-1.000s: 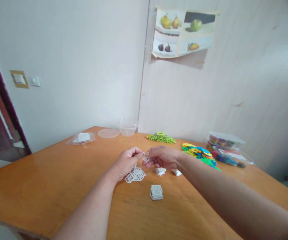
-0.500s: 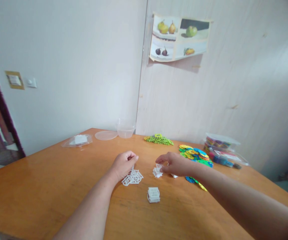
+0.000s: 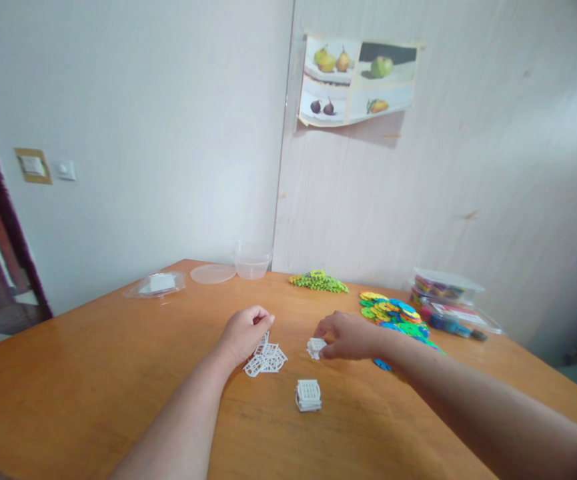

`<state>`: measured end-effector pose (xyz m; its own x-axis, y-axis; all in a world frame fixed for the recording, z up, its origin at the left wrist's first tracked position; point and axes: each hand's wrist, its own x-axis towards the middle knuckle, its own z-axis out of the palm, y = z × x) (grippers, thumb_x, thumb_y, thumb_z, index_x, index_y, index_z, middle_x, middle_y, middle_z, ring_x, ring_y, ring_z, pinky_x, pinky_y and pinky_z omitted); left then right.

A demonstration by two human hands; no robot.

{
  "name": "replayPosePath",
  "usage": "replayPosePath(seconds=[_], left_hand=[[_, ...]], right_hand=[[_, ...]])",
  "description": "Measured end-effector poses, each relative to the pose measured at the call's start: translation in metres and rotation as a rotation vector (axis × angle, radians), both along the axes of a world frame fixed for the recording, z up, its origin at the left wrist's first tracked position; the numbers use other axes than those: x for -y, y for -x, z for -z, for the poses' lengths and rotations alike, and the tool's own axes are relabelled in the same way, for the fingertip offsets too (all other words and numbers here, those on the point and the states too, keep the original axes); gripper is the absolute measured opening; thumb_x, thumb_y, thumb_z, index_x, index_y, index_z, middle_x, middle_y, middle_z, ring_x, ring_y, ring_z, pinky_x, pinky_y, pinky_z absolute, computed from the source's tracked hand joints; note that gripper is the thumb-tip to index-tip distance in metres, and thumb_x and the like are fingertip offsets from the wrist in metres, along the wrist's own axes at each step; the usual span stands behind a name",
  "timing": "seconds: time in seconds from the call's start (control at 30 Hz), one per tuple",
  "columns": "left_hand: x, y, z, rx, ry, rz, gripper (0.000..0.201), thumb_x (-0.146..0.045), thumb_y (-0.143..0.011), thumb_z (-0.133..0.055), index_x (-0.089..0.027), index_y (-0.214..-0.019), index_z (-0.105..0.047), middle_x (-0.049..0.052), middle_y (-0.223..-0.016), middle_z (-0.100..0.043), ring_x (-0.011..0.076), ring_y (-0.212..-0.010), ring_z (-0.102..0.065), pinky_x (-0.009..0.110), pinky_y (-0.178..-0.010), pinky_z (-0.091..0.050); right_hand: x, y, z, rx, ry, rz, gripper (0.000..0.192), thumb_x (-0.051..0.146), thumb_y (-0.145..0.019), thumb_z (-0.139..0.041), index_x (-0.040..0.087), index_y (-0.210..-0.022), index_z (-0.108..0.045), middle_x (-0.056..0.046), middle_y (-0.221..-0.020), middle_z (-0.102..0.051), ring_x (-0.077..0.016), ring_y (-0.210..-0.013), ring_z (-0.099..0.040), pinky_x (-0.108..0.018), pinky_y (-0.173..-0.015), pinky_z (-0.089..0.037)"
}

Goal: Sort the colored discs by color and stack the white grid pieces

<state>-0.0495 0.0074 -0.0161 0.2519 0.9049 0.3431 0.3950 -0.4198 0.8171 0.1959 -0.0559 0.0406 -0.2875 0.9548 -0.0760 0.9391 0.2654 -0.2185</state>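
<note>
My left hand (image 3: 245,337) is closed, thumb against the curled fingers, at a loose pile of white lattice pieces (image 3: 271,359); whatever it may grip is hidden. To the right, my right hand (image 3: 349,335) has its thumb and fingers bent around the right side of a small white lattice stack (image 3: 315,347), which it partly covers. Nearer to me stands a neater square stack of white lattice pieces (image 3: 309,395), with neither hand on it.
Colourful plastic discs (image 3: 393,312) lie beyond my right forearm, and green pieces (image 3: 319,281) at the back. Clear boxes (image 3: 455,313) stand far right. A clear tub (image 3: 252,260), its round lid (image 3: 213,273) and a plastic packet (image 3: 158,285) are at back left.
My right hand has lowered, and the white piece that stood up at its fingertips now lies flat on the small stack. My left hand has hardly moved.
</note>
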Motion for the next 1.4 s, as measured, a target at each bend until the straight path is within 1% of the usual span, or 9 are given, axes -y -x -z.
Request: replayPosePath(seconds=[0.27,0.43,0.53,0.63,0.83,0.97,1.03,1.13,1.4], left_hand=[[-0.002,0.002,0.004,-0.013,-0.003,-0.005,0.028,-0.044,-0.078,-0.056,-0.017,-0.071,-0.062,0.000,-0.067,-0.063,0.0158,-0.066,-0.057,0.024,-0.062,-0.039],[-0.007,0.005,0.008,-0.069,-0.003,-0.084,0.025,-0.041,-0.078,-0.055,-0.019,-0.068,-0.060,-0.001,-0.064,-0.061,0.0156,-0.064,-0.056,0.024,-0.059,-0.036],[-0.013,0.009,0.014,-0.090,0.004,-0.156,0.019,-0.035,-0.077,-0.054,-0.020,-0.068,-0.060,0.000,-0.065,-0.063,0.0161,-0.064,-0.056,0.024,-0.056,-0.033],[-0.018,0.012,0.020,-0.102,0.015,-0.190,0.015,-0.030,-0.077,-0.052,-0.020,-0.070,-0.061,0.001,-0.067,-0.064,0.0163,-0.065,-0.057,0.024,-0.056,-0.032],[-0.019,0.012,0.025,-0.132,0.054,-0.151,0.010,-0.022,-0.072,-0.053,-0.020,-0.071,-0.062,0.001,-0.067,-0.065,0.0153,-0.062,-0.055,0.023,-0.055,-0.030],[-0.019,0.010,0.024,-0.109,0.070,-0.111,0.010,-0.022,-0.072,-0.053,-0.020,-0.071,-0.063,0.001,-0.066,-0.065,0.0152,-0.060,-0.054,0.023,-0.055,-0.031],[-0.018,0.010,0.024,-0.101,0.087,-0.106,0.010,-0.022,-0.071,-0.053,-0.020,-0.070,-0.064,0.001,-0.065,-0.065,0.0151,-0.060,-0.054,0.023,-0.055,-0.032],[-0.017,0.009,0.023,-0.090,0.098,-0.095,0.010,-0.021,-0.070,-0.054,-0.020,-0.070,-0.064,0.002,-0.064,-0.065,0.0151,-0.060,-0.054,0.023,-0.055,-0.031],[-0.013,0.005,0.018,-0.049,0.093,-0.077,0.009,-0.025,-0.071,-0.056,-0.019,-0.068,-0.062,0.001,-0.063,-0.062,0.0147,-0.061,-0.052,0.023,-0.055,-0.031]], right_hand=[[-0.001,-0.002,-0.001,-0.006,0.015,-0.047,0.038,0.035,-0.067,-0.072,0.029,-0.105,-0.074,-0.004,-0.106,-0.069,-0.0233,-0.098,-0.060,-0.029,-0.081,-0.044],[0.000,0.001,-0.007,-0.034,0.013,-0.003,0.054,0.043,-0.071,-0.069,0.025,-0.121,-0.065,-0.008,-0.120,-0.064,-0.0256,-0.104,-0.059,-0.034,-0.088,-0.044],[-0.002,0.012,-0.009,-0.055,-0.041,-0.013,0.047,0.041,-0.075,-0.066,0.024,-0.119,-0.066,-0.009,-0.119,-0.065,-0.0255,-0.105,-0.058,-0.034,-0.089,-0.043],[-0.006,0.032,-0.007,-0.040,-0.089,-0.110,0.039,0.037,-0.076,-0.064,0.024,-0.112,-0.069,-0.008,-0.112,-0.068,-0.0251,-0.104,-0.059,-0.033,-0.090,-0.042],[-0.016,0.074,0.004,0.086,-0.091,-0.160,0.044,0.052,-0.076,-0.062,0.025,-0.110,-0.071,-0.009,-0.105,-0.069,-0.0264,-0.095,-0.063,-0.032,-0.075,-0.045],[-0.023,0.091,0.009,0.126,-0.035,-0.094,0.033,0.051,-0.073,-0.063,0.026,-0.091,-0.075,-0.008,-0.089,-0.071,-0.0233,-0.079,-0.064,-0.028,-0.062,-0.042],[-0.027,0.093,0.012,0.066,0.013,-0.052,0.025,0.045,-0.069,-0.069,0.024,-0.081,-0.074,-0.006,-0.078,-0.070,-0.0207,-0.070,-0.062,-0.027,-0.057,-0.039],[-0.032,0.092,0.017,-0.057,0.027,-0.001,0.024,0.038,-0.062,-0.074,0.022,-0.079,-0.071,-0.003,-0.075,-0.068,-0.0180,-0.065,-0.059,-0.025,-0.054,-0.037],[-0.029,0.070,0.025,-0.404,0.043,0.101,0.007,0.026,-0.074,-0.061,0.019,-0.076,-0.060,0.001,-0.066,-0.061,-0.0105,-0.055,-0.052,-0.020,-0.047,-0.035]])
